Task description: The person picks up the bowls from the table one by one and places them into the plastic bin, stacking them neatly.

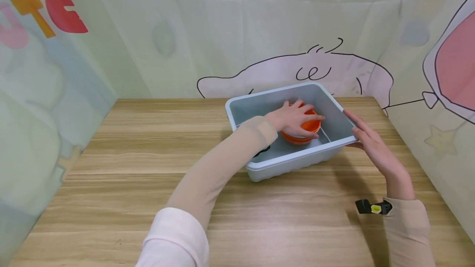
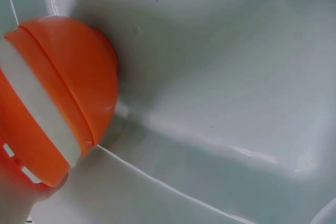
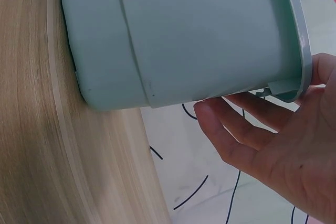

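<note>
A pale blue-grey plastic bin (image 1: 285,168) stands on the table, turned at an angle. Inside it, my left hand (image 1: 295,120) reaches over a stack of orange bowls (image 1: 311,125) and grips it, fingers spread across the top. The left wrist view shows the orange bowls (image 2: 79,72) side on, with a white bowl (image 2: 39,100) between them. A fingertip touches the rim at the lower left there. My right hand (image 1: 375,147) holds the bin's right end by its rim. In the right wrist view its fingers (image 3: 226,135) curl beneath the rim, against the wall.
The wood-grain table (image 1: 148,155) stretches left and in front of the bin. A printed cloth backdrop (image 1: 178,32) rises behind and along both sides. A black wrist device (image 1: 372,207) is strapped at the right sleeve.
</note>
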`<state>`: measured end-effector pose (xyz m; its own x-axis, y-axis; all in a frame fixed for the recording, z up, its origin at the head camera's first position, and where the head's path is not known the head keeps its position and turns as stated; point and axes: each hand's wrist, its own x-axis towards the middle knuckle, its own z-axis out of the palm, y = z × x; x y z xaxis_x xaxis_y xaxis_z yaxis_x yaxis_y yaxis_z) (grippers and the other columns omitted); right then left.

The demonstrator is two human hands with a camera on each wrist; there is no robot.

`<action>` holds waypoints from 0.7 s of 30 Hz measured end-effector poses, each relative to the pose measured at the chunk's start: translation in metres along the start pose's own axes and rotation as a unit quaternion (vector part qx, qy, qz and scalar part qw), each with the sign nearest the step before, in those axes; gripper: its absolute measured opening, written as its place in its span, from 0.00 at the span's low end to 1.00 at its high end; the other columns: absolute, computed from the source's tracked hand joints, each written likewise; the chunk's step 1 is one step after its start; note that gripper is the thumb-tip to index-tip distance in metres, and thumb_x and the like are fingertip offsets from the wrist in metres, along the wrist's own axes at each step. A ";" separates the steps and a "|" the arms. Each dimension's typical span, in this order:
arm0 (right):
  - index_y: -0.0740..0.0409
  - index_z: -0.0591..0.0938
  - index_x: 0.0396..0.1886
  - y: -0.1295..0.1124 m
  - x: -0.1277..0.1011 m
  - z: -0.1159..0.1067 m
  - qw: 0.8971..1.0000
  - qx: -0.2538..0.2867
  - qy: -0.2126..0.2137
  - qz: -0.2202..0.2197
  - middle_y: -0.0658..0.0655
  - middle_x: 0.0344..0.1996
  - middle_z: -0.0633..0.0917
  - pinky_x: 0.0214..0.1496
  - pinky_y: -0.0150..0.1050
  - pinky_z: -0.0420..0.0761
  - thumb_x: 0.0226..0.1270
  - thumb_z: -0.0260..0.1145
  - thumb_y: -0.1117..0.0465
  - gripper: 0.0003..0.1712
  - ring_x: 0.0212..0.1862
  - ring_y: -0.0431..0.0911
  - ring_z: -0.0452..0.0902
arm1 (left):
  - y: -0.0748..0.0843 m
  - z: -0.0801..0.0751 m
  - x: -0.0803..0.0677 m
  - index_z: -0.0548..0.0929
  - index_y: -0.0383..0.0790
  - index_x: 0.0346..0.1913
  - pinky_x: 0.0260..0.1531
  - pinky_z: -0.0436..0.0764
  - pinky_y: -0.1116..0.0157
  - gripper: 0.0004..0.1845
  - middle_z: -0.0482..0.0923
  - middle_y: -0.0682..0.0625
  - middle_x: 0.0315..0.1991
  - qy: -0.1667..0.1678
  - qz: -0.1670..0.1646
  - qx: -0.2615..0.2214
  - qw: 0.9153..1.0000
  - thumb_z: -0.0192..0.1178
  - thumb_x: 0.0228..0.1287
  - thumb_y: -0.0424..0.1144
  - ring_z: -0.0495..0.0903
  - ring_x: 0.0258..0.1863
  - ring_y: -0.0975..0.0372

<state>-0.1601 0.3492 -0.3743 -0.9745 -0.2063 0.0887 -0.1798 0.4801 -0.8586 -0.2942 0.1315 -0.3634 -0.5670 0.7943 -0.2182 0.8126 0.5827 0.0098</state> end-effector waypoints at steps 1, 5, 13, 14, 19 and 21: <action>0.41 0.50 0.77 0.000 0.000 0.000 1.000 0.000 0.001 0.004 0.68 0.73 0.54 0.49 0.20 0.75 0.81 0.36 0.54 0.28 0.57 0.29 0.65 | 0.000 0.000 0.000 0.50 0.77 0.72 0.68 0.57 0.48 0.37 0.46 0.57 0.76 -0.002 0.000 0.000 1.000 0.39 0.60 0.76 0.46 0.73 0.55; 0.42 0.49 0.77 0.000 0.000 0.000 1.000 0.001 0.000 0.002 0.69 0.73 0.54 0.48 0.19 0.75 0.81 0.36 0.55 0.28 0.57 0.28 0.65 | 0.000 0.001 -0.001 0.46 0.80 0.72 0.69 0.54 0.48 0.36 0.43 0.57 0.77 -0.008 -0.002 -0.007 1.000 0.37 0.60 0.76 0.44 0.74 0.55; 0.41 0.50 0.77 0.000 -0.001 0.000 1.000 -0.004 0.002 0.006 0.68 0.73 0.54 0.49 0.20 0.75 0.81 0.36 0.53 0.28 0.57 0.30 0.64 | -0.001 0.001 -0.001 0.43 0.81 0.71 0.71 0.50 0.47 0.36 0.41 0.57 0.78 -0.009 -0.001 -0.021 1.000 0.36 0.60 0.77 0.41 0.75 0.56; 0.40 0.50 0.77 0.000 -0.001 0.000 1.000 -0.006 0.003 0.011 0.67 0.73 0.54 0.49 0.20 0.75 0.80 0.36 0.52 0.28 0.58 0.30 0.64 | -0.002 0.002 -0.001 0.43 0.81 0.71 0.72 0.50 0.47 0.36 0.41 0.57 0.78 -0.008 0.000 -0.023 1.000 0.36 0.60 0.77 0.41 0.75 0.56; 0.37 0.50 0.77 -0.001 -0.001 0.001 1.000 -0.008 0.008 0.027 0.62 0.74 0.54 0.50 0.21 0.74 0.80 0.36 0.49 0.28 0.60 0.33 0.62 | -0.002 0.000 -0.001 0.45 0.80 0.72 0.73 0.48 0.47 0.36 0.40 0.58 0.78 -0.003 0.005 -0.031 1.000 0.35 0.60 0.77 0.39 0.76 0.57; 0.38 0.50 0.77 -0.001 0.000 0.001 1.000 -0.009 0.007 0.022 0.63 0.74 0.54 0.50 0.21 0.75 0.80 0.36 0.49 0.28 0.60 0.33 0.62 | -0.003 -0.002 -0.002 0.45 0.80 0.72 0.73 0.47 0.47 0.36 0.40 0.58 0.78 0.004 0.004 -0.034 0.999 0.35 0.61 0.76 0.39 0.77 0.57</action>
<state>-0.1594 0.3479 -0.3739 -0.9832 -0.1726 0.0591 -0.1396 0.5028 -0.8531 -0.2958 0.1286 -0.3613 -0.5611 0.8008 -0.2096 0.8069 0.5856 0.0771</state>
